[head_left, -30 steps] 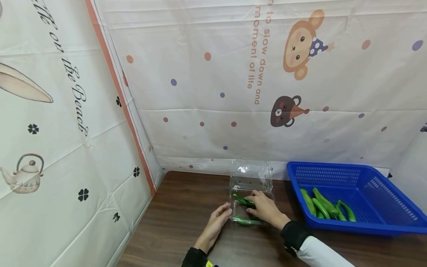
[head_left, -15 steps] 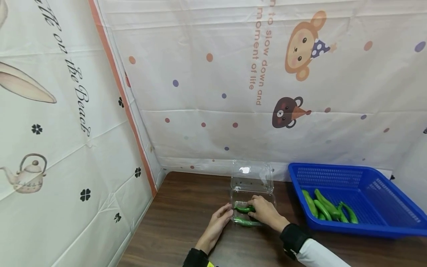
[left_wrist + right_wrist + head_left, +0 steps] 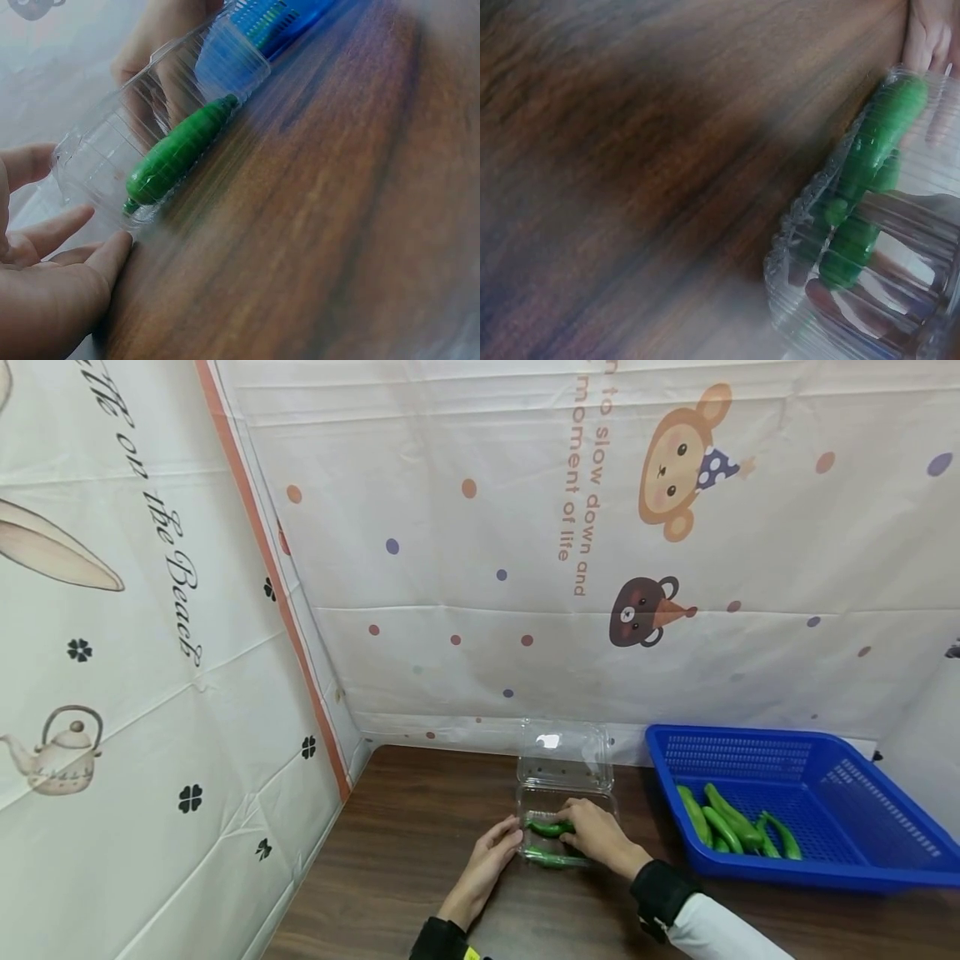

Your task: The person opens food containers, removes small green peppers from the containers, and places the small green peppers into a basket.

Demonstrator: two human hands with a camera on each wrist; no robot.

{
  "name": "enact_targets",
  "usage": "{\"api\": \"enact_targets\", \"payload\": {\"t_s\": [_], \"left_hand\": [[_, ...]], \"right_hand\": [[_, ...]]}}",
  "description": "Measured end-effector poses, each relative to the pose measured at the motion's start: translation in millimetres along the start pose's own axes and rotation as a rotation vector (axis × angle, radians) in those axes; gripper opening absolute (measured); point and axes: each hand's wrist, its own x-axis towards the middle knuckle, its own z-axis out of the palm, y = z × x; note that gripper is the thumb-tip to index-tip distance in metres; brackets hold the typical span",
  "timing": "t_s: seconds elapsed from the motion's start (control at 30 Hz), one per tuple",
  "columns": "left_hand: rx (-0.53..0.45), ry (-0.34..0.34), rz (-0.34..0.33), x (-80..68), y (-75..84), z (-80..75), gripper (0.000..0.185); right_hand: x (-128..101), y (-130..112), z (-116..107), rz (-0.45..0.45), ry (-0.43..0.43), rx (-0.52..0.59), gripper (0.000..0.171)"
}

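A clear plastic clamshell box (image 3: pixel 530 797) stands on the table, its lid (image 3: pixel 566 768) tipped back. Along its front wall lies a long green pepper (image 3: pixel 176 154). My right hand (image 3: pixel 600 839) reaches inside and holds another green pepper (image 3: pixel 547 830) by its right end, a little behind the first; its fingertips are partly hidden in the head view. In the right wrist view, fingers (image 3: pixel 855 307) show through the ribbed wall beside the peppers. My left hand (image 3: pixel 483 864) rests its fingertips against the box's left side, fingers spread along that edge in the left wrist view.
To the right stands a blue plastic basket (image 3: pixel 847 810) with several green peppers (image 3: pixel 731 821) at its left end. A printed cloth (image 3: pixel 450 677) hangs behind the brown wooden table (image 3: pixel 405 827), and another cloth closes off the left side.
My right hand has drawn the held pepper toward the box's front, close to the other pepper, then stays nearly still. My left hand keeps its place at the box's side.
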Motion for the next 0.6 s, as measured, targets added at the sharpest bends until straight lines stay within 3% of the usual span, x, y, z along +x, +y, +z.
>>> {"api": "enact_targets", "payload": {"t_s": [0.6], "left_hand": [[0.001,0.006,0.001,2.1,0.0,-0.2,0.063]], "right_hand": [[5,-7,-21,0.073,0.095,0.082,0.035]]}}
